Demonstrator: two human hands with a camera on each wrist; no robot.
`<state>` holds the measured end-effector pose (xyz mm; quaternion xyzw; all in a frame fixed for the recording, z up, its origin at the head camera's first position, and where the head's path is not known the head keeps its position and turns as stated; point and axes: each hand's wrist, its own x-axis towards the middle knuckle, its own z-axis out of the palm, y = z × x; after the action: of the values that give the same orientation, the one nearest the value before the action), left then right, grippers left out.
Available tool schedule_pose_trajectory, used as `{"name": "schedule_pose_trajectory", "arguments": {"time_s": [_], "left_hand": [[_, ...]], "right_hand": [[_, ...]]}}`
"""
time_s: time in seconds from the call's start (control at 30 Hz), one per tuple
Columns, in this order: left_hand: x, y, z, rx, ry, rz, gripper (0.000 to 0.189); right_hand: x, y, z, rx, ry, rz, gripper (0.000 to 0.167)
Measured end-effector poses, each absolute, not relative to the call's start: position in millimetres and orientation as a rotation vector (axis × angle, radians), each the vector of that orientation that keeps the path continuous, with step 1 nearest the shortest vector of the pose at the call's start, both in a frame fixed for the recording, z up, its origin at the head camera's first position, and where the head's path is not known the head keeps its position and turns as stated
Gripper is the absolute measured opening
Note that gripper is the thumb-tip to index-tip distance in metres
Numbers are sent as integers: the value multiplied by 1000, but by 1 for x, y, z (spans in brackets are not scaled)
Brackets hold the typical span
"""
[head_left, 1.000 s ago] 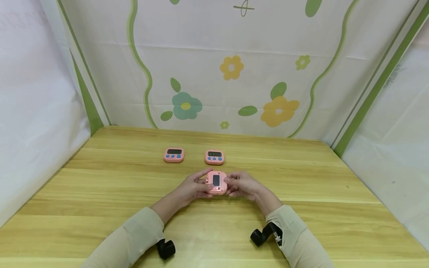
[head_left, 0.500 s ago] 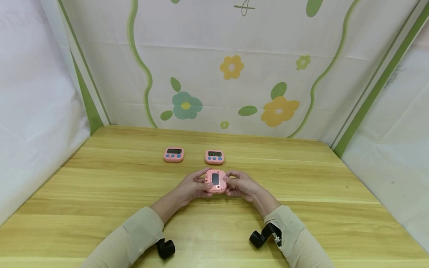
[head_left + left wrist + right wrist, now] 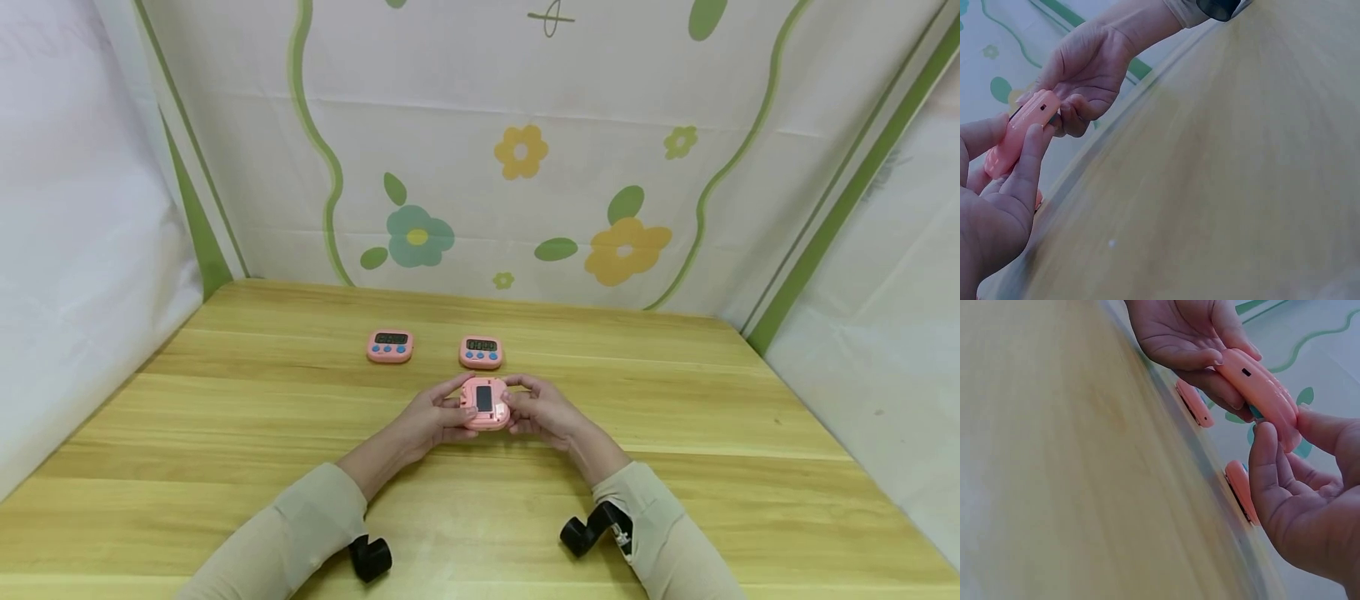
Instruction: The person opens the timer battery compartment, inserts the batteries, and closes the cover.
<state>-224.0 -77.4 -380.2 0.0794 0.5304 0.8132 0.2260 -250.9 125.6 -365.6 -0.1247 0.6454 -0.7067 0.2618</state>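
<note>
Both hands hold a pink digital timer (image 3: 496, 417) above the table, its back turned up toward the head camera. A dark rectangle (image 3: 484, 399) shows on that back. My left hand (image 3: 429, 419) grips the left edge, thumb on the back and fingers beneath. At the right edge, my right hand (image 3: 553, 417) pinches it between thumb and fingers. The right wrist view shows the timer (image 3: 1263, 387) edge-on, with a small dark slot in its side and a bit of blue underneath. Its display is hidden.
Two more pink timers with blue buttons lie face up beyond the hands, one at left (image 3: 389, 356) and one at right (image 3: 481, 362). The wooden table (image 3: 225, 417) ends at a printed cloth backdrop (image 3: 465, 175). Black wrist cameras (image 3: 371, 558) hang below the sleeves.
The held timer has risen very slightly in the head view, with both hands around it. The two timers on the table stay put.
</note>
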Motion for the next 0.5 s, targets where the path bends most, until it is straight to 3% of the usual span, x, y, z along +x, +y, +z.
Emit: {"name": "schedule_pose_trajectory", "arguments": {"time_s": [0.5], "left_hand": [[-224, -78, -381, 236, 1456, 2240, 67]], "right_hand": [[-250, 126, -367, -388, 1783, -1902, 47]]}}
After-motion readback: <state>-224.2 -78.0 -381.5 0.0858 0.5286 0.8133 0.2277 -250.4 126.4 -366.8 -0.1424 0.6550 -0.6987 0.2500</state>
